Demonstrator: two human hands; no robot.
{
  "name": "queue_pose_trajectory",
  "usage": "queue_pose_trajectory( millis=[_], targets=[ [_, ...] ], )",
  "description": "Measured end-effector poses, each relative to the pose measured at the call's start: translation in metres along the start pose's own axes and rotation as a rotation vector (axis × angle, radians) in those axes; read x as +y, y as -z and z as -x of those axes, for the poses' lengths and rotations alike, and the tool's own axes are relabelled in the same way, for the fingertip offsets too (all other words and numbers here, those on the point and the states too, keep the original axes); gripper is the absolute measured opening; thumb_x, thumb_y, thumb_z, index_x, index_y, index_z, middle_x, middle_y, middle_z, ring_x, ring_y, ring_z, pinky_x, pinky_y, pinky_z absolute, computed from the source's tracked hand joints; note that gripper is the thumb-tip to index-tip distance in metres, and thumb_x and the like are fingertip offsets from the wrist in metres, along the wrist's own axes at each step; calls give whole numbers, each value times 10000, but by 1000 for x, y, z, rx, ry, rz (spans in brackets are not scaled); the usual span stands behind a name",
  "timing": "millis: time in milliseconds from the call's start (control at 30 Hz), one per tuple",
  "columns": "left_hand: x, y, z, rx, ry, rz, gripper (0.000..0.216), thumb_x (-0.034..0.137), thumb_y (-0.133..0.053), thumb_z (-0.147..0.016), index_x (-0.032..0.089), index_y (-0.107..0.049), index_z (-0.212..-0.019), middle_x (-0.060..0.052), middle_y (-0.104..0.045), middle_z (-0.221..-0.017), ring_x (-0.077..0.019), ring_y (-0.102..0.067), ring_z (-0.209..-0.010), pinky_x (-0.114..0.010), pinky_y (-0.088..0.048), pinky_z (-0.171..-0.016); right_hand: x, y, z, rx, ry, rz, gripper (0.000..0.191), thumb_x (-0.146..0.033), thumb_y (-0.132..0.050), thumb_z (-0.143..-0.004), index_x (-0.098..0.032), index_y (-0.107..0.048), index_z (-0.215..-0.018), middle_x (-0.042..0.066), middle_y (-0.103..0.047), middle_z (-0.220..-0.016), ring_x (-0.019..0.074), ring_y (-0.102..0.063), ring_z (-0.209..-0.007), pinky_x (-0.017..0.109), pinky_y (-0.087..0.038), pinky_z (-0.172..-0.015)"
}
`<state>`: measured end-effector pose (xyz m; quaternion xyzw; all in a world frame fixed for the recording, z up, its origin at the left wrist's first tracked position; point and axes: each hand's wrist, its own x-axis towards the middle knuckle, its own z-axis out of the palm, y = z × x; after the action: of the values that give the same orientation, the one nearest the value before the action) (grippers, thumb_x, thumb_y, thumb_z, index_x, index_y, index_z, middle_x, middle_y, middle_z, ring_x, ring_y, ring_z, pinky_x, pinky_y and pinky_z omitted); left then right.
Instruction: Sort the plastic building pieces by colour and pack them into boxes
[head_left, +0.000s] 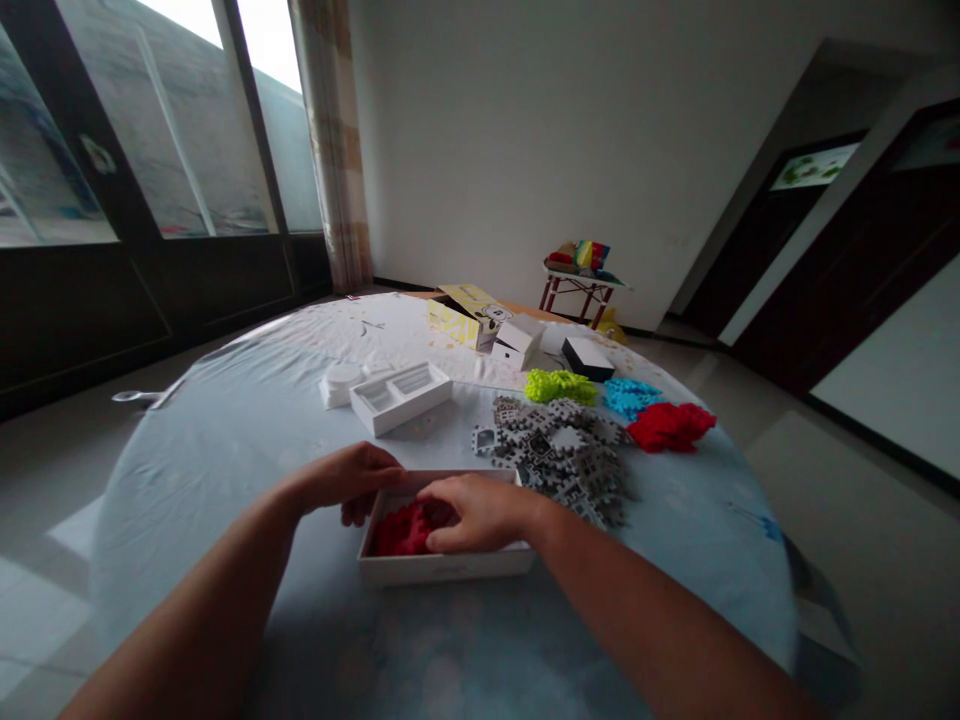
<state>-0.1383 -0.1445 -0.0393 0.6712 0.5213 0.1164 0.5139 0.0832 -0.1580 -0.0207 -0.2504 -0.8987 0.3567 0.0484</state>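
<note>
Box (446,572) on the counter (202,450); your left hand (358,477) at its left rim; your right hand (474,513) curled over red pieces (399,533) inside; whether either grip is closed, I cannot tell.

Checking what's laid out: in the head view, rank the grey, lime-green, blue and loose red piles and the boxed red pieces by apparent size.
1. Grey pile
2. Loose red pile
3. Lime-green pile and blue pile, too alike to rank
Unranked: boxed red pieces, partly hidden by the right hand.
</note>
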Motion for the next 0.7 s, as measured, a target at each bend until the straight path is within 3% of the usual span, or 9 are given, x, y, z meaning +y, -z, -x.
queue_pose_trajectory(
  millis=[167, 300, 400, 533, 700],
  targets=[
    [0, -2, -4, -2, -20, 33, 494, 610, -508, -712, 131, -601, -785, 23, -538, -402, -92, -457, -322, -198, -382, -347, 3, -5, 3, -9, 19, -187, 301, -187, -539, -733, -141, -550, -1030, 23, -629, -874, 111, -562, -721, 178, -427, -602],
    [-2, -3, -3, 14, -33, 64, 488, 606, -517, -711, 131, -606, -775, 25, -533, -421, -84, -445, -328, -188, -348, -335, -1, -4, 5, 137, -62, -10, 368, -164, -518, -723, -148, -563, -1088, 54, -649, -957, 157, -590, -816, 224, -455, -697],
    [-4, -3, -3, 36, -32, 82, 482, 597, -532, -706, 127, -612, -781, 26, -529, -433, -84, -446, -336, -187, -337, -338, -2, -6, 5, 233, -33, 88, 425, -134, -476, -719, -138, -566, -1134, 89, -622, -1099, 189, -576, -972, 251, -443, -831],
    [0, -5, -3, 69, -9, 99, 487, 604, -542, -688, 126, -606, -757, 26, -519, -429, -87, -440, -335, -191, -330, -340, 1, -11, 2, 163, 71, 116, 427, -99, -436, -719, -104, -589, -1118, 109, -623, -1107, 191, -574, -1005, 251, -434, -882],
    [1, -6, -2, 40, 8, 89, 526, 632, -502, -698, 129, -601, -815, 54, -471, -416, -80, -396, -343, -183, -292, -342, 0, -5, 10, 160, 73, 123, 481, -54, -442, -703, -70, -554, -1170, 135, -599, -1151, 195, -555, -1054, 260, -419, -923]
  ],
)
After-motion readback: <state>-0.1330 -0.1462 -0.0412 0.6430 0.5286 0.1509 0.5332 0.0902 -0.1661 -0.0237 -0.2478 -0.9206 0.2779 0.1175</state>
